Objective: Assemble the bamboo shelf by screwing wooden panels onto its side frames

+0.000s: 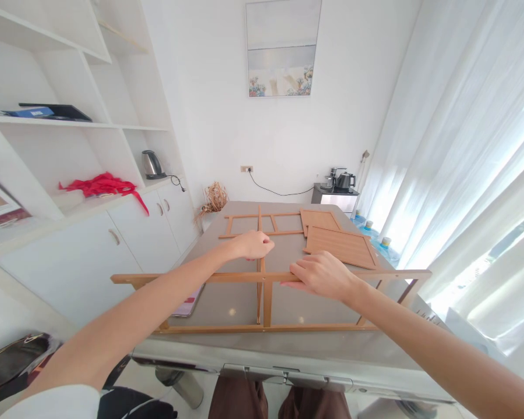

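A light wooden frame (268, 305) stands on edge along the near side of the table, its long top rail crossing the view. My right hand (321, 273) is closed over that rail, right of the middle post. A second, narrow wooden frame (259, 219) extends away from the middle post, seen nearly edge-on. My left hand (254, 244) is closed around its upper part, with the fingertips partly hidden. Farther back lies another wooden frame (240, 235). Two slatted wooden panels, a nearer panel (343, 246) and a farther panel (327, 219), overlap to its right.
The grey table (288, 253) carries the parts. A flat pinkish device or tablet (187, 307) lies partly behind the upright frame. White shelves hold a kettle (152, 164) and red cloth (105, 185). A coffee maker (334, 177) stands beyond; water bottles (386, 247) line the right.
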Tool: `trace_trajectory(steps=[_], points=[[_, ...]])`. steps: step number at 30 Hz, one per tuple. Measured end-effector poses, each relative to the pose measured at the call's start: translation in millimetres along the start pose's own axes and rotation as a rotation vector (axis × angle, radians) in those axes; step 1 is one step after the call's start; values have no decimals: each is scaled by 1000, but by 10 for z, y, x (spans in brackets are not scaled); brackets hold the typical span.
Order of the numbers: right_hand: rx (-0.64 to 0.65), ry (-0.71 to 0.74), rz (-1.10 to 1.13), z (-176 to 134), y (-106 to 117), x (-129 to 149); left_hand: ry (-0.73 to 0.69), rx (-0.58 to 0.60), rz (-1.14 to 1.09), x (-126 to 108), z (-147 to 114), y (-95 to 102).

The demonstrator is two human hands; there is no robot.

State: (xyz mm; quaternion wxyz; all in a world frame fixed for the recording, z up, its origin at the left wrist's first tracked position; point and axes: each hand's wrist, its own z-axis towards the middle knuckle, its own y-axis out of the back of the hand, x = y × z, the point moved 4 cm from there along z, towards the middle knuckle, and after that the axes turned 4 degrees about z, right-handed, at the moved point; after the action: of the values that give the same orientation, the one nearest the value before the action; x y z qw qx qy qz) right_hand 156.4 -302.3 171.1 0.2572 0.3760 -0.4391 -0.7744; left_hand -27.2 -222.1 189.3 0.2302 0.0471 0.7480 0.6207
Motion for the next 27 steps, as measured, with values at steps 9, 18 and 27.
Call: trace_trajectory(steps=[9,18,27], points=[[-312,109,-87,-3,-9,-76,-1,33,-87,-82,38,-19],[-265,83,-36,-8,4,-163,10,10,-154,-50,67,-41],[-217,-17,91,248,114,100,17,25,-198,-50,51,-84]])
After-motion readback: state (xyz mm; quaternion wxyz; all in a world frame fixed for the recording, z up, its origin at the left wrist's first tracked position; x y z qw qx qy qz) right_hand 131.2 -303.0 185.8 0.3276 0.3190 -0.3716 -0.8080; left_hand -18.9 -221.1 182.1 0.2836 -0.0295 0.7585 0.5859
